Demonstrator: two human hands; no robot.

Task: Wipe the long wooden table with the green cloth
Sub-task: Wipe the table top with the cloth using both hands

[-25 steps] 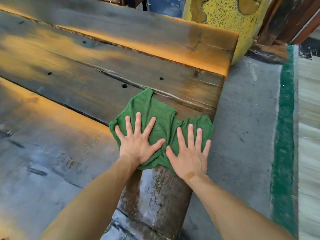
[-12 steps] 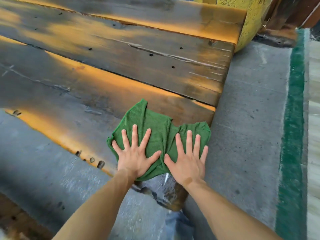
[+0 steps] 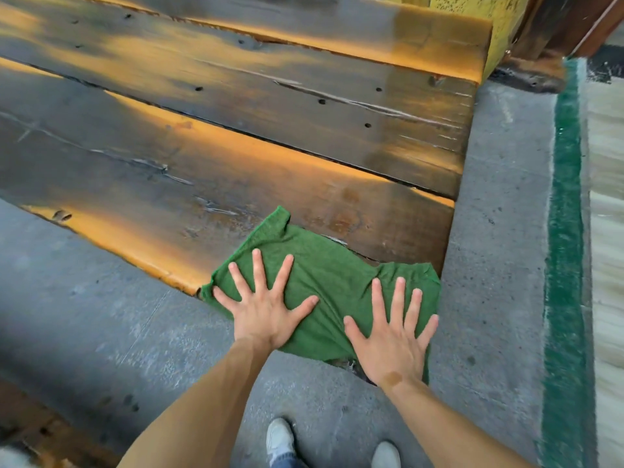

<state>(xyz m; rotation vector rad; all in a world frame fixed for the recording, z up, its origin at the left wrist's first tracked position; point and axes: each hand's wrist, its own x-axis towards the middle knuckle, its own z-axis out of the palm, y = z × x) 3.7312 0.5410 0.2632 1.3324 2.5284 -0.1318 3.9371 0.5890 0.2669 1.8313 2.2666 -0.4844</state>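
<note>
**A:** Head view. Where does the green cloth point(image 3: 332, 285) sit?

**B:** On the near right corner of the table point(image 3: 236, 136), rumpled, its near edge hanging over the table's near end. One pointed corner of the cloth reaches up toward the table's middle.

**A:** Hands?

**B:** Both flat on the cloth, palms down. Left hand point(image 3: 266, 309) on the cloth's left half, fingers straight and fanned wide, thumb out to the right. Right hand point(image 3: 391, 336) on the cloth's right half, beside the table's right edge, fingers straight and a little closer together. Neither hand curls round the fabric; both press it. A gap of cloth shows between the two thumbs.

**A:** Table surface?

**B:** Long dark planks with orange glare, seams between them, small holes and cracks.

**A:** Around the table?

**B:** Grey concrete floor point(image 3: 499, 265) to its right and below it; a green stripe point(image 3: 567, 231) further right. A yellow object point(image 3: 486, 8) past the table's far right corner. Two shoes point(image 3: 280, 440) below the table's near end.
</note>
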